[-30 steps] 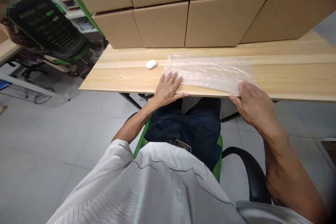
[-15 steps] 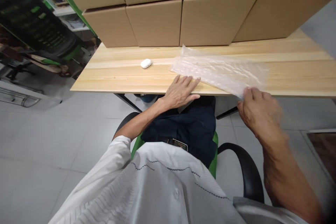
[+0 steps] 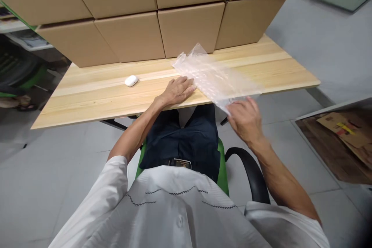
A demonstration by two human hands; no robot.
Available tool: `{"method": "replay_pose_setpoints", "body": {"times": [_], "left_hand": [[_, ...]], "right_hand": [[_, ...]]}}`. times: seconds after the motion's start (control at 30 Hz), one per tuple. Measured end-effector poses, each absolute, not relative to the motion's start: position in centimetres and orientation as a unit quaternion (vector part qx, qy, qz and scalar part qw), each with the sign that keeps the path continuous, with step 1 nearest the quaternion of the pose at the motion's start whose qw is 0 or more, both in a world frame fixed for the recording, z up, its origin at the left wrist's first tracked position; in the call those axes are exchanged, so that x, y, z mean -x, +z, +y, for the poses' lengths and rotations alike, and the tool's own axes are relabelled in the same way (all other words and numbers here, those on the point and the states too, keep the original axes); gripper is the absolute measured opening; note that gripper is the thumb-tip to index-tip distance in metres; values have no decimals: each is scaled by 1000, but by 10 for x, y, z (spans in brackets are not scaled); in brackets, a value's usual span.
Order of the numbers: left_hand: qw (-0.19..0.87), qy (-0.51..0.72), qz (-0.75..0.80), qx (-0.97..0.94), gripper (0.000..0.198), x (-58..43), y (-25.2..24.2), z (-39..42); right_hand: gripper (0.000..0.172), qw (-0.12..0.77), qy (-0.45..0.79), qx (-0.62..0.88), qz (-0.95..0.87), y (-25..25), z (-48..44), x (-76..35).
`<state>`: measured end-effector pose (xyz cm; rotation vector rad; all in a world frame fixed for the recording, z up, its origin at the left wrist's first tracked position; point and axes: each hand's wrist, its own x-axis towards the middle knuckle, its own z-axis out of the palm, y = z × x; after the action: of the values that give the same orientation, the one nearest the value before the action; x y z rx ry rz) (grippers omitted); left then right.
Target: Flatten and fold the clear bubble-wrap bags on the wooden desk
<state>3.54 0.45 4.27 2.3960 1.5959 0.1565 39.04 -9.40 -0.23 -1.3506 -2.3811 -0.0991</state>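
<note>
A clear sheet of bubble wrap [image 3: 212, 75] lies slantwise across the wooden table [image 3: 95, 93], its near corner past the front edge. That corner is pinched in the closed fingers of my right hand [image 3: 245, 118], which is just in front of the table. My left hand [image 3: 178, 91] rests flat on the tabletop at the left side of the wrap, fingers stretched out and holding nothing. Farther left on the wood sits a small white rounded case [image 3: 131, 81], apart from both hands.
Stacked cardboard boxes [image 3: 192, 27] line the back of the table. Below me is a green chair with a black armrest [image 3: 255, 174]. On the floor at right lies flattened cardboard [image 3: 345, 135]. Dim chairs and shelves stand at far left.
My view has turned to the right, so the table and boxes appear farther left. The bubble wrap now slants more steeply, its far corner reaching up against the boxes. My right hand still grips its near corner.
</note>
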Motion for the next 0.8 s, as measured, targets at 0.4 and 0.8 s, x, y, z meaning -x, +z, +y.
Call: {"method": "replay_pose_setpoints", "body": {"times": [0.4, 0.8], "left_hand": [[166, 19, 468, -868, 84, 2, 42, 48], [240, 75, 395, -884, 103, 28, 32, 77]], "right_hand": [[15, 274, 40, 189, -942, 7, -103, -235], [81, 315, -47, 385, -866, -37, -26, -403]]}}
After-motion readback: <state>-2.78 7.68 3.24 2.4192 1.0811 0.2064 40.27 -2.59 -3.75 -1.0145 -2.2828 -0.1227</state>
